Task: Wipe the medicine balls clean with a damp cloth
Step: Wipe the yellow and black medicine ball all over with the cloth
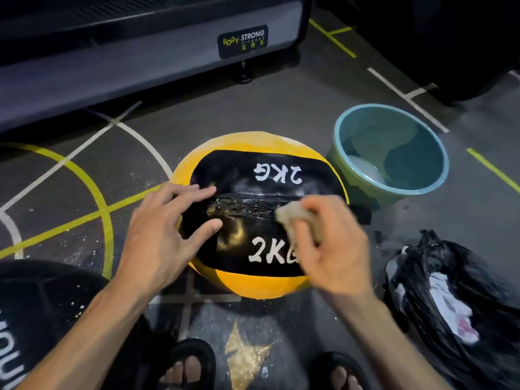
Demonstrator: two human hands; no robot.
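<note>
right hand (334, 246) motion-blurred; black ball (42, 313) cut off by left edge.

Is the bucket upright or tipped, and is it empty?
Upright, not empty: the bucket stands on the floor beside the ball, rim up, with water pooled inside.

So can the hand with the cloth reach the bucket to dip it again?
Probably yes. The right hand holds the cloth on the yellow ball, and the bucket stands open right beside it with nothing between.
</note>
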